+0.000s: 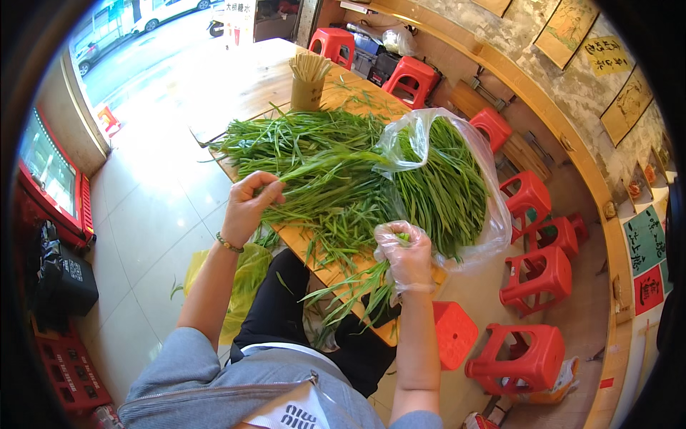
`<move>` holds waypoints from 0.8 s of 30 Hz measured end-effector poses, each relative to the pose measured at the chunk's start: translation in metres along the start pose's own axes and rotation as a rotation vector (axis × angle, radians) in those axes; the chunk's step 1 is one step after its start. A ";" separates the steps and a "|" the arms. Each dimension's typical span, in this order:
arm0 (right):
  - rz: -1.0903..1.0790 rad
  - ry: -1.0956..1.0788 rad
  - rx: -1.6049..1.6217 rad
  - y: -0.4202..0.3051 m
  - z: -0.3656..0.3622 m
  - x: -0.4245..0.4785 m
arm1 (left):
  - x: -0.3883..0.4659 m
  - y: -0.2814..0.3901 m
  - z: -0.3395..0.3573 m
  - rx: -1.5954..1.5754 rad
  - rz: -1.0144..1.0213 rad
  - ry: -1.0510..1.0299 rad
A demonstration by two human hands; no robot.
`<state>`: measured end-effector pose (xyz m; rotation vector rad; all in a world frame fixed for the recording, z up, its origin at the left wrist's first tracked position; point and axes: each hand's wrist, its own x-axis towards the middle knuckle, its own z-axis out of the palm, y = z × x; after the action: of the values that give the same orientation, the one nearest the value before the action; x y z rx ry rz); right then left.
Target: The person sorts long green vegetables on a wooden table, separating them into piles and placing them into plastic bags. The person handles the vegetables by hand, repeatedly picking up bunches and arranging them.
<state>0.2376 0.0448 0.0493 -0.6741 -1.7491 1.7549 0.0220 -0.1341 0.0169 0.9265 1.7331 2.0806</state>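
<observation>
My bare left hand point(252, 201) pinches the end of a few long green chive leaves point(327, 162), which stretch rightward over the pile. A bracelet circles that wrist. In a clear plastic glove, my right hand point(404, 254) grips a small bunch of chives point(370, 289), with leaves hanging down-left past the table edge and light stem ends poking out above the fist. A broad heap of chives point(300, 134) covers the wooden table point(335, 276) between and beyond my hands. To the right, a clear plastic bag point(496, 214) lies open around more chives point(447, 187). Short loose pieces point(343, 225) lie nearer me.
A cup of chopsticks point(307, 88) stands behind the heap. Below the table's left edge is a yellow plastic bag point(244, 284). Red plastic stools point(536, 276) line the right side, one point(453, 335) close by my right forearm. A red-framed glass cabinet point(53, 171) stands left.
</observation>
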 end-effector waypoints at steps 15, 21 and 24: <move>0.094 0.088 0.185 0.013 0.041 0.039 | -0.029 0.001 0.029 -0.017 0.007 -0.142; 0.132 0.033 -0.008 0.010 0.035 0.021 | -0.025 -0.012 0.021 0.019 0.040 -0.041; 0.103 -0.042 -0.215 0.035 0.017 0.023 | -0.020 -0.012 0.016 0.068 0.036 -0.007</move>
<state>0.2078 0.0496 0.0159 -0.8357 -1.9835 1.6723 0.0448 -0.1306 0.0011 0.9905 1.8063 2.0492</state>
